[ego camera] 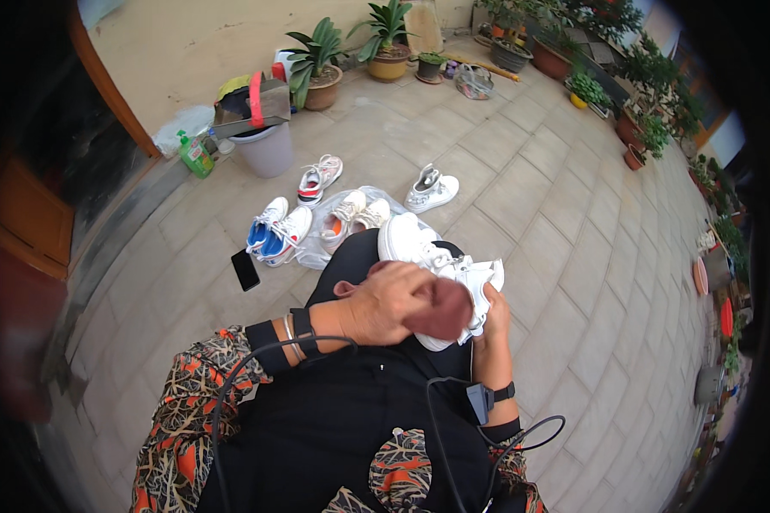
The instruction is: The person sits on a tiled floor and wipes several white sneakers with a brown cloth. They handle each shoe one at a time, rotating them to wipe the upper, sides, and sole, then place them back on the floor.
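Observation:
Over my lap, a white high-top shoe (410, 240) lies on its side, toe pointing away from me. My right hand (497, 314) grips it near the collar. Bunched in my left hand (388, 301) is a reddish-brown cloth (446, 311), pressed close over the shoe and hiding part of it. Past my knees, a similar white shoe (433, 189) stands on the paving. Cream sneakers (350, 215) sit on a clear plastic sheet (311, 253). Left of them are white sneakers with blue lining (282, 234), and a white-and-red sneaker (321, 179) is farther back.
A black phone (245, 269) lies on the tiled floor at left. Beyond it stand a green pump bottle (196, 155) and a pale bucket (266, 152) topped with a dustpan (266, 106). Potted plants (321, 86) line the wall. Black cables (215, 417) run from my wrists.

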Motion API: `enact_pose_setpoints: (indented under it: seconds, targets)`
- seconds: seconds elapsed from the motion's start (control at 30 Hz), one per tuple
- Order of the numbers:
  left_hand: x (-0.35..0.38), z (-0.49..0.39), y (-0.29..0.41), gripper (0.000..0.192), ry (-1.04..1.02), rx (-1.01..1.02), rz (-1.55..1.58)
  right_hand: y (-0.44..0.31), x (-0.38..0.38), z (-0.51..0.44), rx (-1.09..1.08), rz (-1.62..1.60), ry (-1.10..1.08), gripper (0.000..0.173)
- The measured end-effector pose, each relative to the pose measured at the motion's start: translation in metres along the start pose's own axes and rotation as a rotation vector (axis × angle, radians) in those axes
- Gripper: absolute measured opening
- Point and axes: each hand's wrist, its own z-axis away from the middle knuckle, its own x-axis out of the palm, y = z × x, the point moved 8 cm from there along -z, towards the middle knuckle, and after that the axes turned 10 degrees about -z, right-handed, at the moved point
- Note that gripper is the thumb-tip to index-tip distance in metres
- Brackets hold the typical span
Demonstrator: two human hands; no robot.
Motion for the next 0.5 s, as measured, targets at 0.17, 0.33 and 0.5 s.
enact_pose_setpoints:
  seconds: [0.17,0.33,0.5]
  targets:
    - [0.008,-0.011,0.043,0.02,0.025,0.327,0.006,-0.011,-0.006,0.003,-0.064,0.109,0.023,0.029]
    - [0.005,-0.016,0.012,0.016,0.051,0.214,-0.085,0.0,0.0,-0.001,-0.021,-0.055,-0.039,0.025]
    - [-0.002,-0.018,-0.036,0.033,0.078,-0.017,-0.128,0.011,0.01,-0.009,-0.029,-0.125,-0.116,0.028]
